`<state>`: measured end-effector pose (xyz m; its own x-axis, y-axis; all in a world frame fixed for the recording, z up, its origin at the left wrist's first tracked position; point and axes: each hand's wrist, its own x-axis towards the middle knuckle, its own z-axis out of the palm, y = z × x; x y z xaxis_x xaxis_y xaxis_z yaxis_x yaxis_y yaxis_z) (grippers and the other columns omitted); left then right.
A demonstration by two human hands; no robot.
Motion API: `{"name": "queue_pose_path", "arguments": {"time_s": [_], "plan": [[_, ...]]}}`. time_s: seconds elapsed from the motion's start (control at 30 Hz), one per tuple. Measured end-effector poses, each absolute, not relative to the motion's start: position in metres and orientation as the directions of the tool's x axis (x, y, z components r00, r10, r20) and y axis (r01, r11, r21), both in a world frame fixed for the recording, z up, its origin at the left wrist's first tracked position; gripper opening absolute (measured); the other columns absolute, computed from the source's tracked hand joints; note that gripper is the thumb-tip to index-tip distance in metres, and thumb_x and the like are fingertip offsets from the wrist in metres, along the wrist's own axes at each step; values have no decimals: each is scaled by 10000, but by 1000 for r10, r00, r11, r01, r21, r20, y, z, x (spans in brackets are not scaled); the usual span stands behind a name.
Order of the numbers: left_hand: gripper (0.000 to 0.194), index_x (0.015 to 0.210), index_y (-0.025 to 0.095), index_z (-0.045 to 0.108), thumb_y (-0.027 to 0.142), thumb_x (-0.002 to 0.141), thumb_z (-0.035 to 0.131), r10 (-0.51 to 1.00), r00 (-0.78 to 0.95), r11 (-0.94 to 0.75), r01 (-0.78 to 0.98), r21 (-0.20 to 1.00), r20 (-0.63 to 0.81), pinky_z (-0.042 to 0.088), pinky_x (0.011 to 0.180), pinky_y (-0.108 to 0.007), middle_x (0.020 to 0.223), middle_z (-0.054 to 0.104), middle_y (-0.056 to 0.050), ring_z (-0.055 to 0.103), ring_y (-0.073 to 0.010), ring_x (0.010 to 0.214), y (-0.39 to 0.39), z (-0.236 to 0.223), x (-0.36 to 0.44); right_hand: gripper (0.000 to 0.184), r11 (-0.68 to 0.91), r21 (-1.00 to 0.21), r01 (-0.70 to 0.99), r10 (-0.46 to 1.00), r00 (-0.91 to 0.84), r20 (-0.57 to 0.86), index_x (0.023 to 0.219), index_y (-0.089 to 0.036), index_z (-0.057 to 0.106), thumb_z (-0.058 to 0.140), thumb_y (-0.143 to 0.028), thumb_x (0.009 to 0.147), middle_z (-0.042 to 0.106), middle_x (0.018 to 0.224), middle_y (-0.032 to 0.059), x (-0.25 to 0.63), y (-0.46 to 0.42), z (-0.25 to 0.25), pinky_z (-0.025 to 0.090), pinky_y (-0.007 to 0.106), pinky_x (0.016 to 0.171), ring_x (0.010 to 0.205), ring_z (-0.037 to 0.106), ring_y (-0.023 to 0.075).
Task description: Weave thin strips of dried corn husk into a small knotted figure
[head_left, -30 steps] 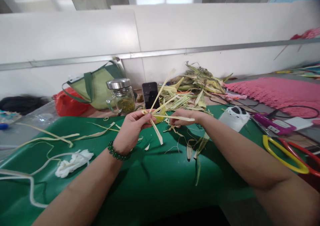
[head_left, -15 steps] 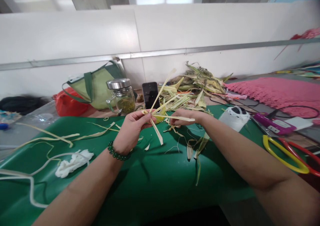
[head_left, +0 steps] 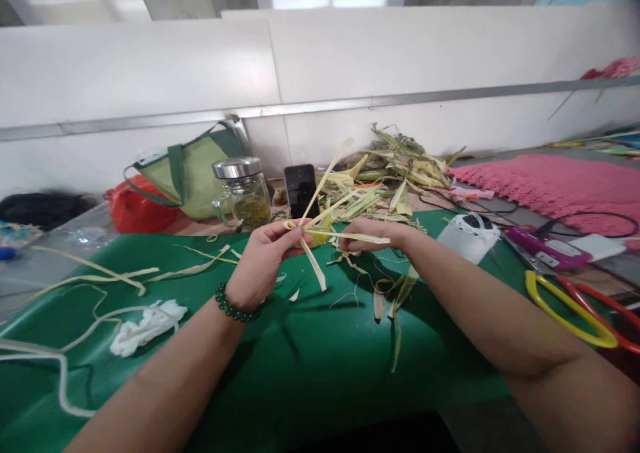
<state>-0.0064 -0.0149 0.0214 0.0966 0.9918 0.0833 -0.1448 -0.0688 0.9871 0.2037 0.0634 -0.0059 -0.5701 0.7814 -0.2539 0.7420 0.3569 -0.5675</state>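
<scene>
My left hand [head_left: 257, 263] is closed, its thumb and fingertips pinching several pale corn husk strips [head_left: 315, 266] where they cross and fold together. The strips fan out upward, to the right and down toward the table. A dark green bead bracelet [head_left: 233, 306] circles the left wrist. Just to the right, my right hand [head_left: 367, 229] is curled shut behind one strip that points right. Its fingertips are partly covered, and what they hold cannot be made out. Below it, loose husk scraps [head_left: 380, 303] and thin threads lie on the green mat [head_left: 320, 373].
Behind my hands stand a phone [head_left: 300, 183], a lidded glass mug [head_left: 255, 199] and a heap of husks [head_left: 405, 159]. A white tissue [head_left: 147, 326] lies left. At right are scissors [head_left: 575, 313] with yellow and red handles, a purple power strip [head_left: 553, 246] and pink fringed cloth [head_left: 560, 186].
</scene>
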Motion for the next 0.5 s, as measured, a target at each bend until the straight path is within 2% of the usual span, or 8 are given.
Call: {"name": "queue_pose_path", "arguments": {"time_s": [0.5], "plan": [[237, 720, 148, 726, 325, 575, 787, 992, 96, -66, -139, 988, 79, 510, 627, -225, 659, 691, -24, 623, -126, 643, -13, 20, -6, 169, 328, -607, 724, 783, -567, -254, 780, -132, 639, 517, -106, 666, 638, 700, 15, 205, 66, -10, 459, 191, 556, 598, 591, 108]]}}
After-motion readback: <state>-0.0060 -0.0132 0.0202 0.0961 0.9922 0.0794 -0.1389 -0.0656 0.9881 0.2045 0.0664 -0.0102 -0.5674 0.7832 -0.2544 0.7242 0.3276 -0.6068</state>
